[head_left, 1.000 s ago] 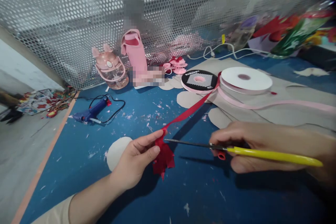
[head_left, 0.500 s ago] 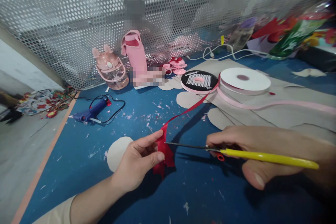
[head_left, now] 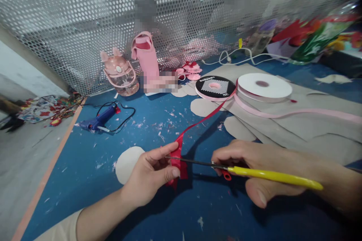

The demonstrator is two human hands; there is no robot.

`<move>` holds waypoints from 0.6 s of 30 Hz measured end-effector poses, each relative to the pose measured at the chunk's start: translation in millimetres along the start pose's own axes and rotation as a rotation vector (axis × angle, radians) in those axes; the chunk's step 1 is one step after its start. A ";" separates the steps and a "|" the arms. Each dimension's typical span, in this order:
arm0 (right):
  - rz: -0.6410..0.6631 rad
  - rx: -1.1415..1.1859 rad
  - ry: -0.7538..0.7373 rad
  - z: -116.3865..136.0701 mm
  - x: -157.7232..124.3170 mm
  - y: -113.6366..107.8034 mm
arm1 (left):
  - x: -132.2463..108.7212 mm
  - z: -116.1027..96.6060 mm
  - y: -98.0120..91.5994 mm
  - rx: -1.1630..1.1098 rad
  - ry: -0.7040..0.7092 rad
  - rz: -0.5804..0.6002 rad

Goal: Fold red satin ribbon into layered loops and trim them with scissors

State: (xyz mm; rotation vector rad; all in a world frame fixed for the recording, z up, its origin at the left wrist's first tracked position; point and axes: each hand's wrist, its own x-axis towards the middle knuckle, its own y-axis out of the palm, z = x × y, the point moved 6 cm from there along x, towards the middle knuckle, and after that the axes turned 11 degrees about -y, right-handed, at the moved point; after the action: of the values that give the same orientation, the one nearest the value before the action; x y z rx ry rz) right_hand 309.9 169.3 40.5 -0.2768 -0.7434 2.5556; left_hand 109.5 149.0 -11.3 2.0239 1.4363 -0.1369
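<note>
"Two hands, right?"

"Yes. The left hand (head_left: 147, 177) is at lower centre, the right hand (head_left: 254, 154) at lower right."

"How are they closed?"

"Left thumb and forefinger are a little apart at the tips, with one red ribbon (head_left: 177, 152) caught between them. The right has its fingers curled round one pair of scissors (head_left: 263, 174), thumb spread below the yellow handle."

"Where's the ribbon against the left grip?"

"Right at the fingertips: part stands above the forefinger, and an end hangs past the thumb. One dark blade crosses it between the two. I can't tell how far the blades are open."

"And beyond?"

"One card disc (head_left: 127, 165) at left of centre, just beside the left hand. Past it, one glue gun (head_left: 98, 120). Right of centre, two spools (head_left: 264, 86), one white-faced, one black-faced; the ribbon runs up between them. One pink ribbon (head_left: 296, 113) trails to the right edge over grey card (head_left: 325, 124), its sheets too overlapped to count."

"Farthest?"

"One eared bottle (head_left: 121, 75) and one pink pouch (head_left: 148, 60) at upper left, one green bottle (head_left: 316, 45) at upper right, then one mesh screen (head_left: 85, 19) across the top."
</note>
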 end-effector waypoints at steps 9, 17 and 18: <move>0.063 0.140 0.131 -12.4 0.7 9.3 | 0.8 2.2 -1.6 0.043 -0.015 -0.016; 0.075 0.184 0.165 -21.1 0.3 15.1 | 2.0 3.6 -3.4 0.071 -0.021 -0.028; 0.082 0.184 0.156 -21.2 0.4 15.9 | 1.9 3.9 -3.8 0.071 -0.023 -0.031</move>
State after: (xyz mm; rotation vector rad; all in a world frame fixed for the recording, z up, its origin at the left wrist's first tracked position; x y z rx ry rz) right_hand 310.2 167.3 14.0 -0.4473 -0.4439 2.6208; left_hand 107.9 149.1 -16.8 2.0503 1.4685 -0.2260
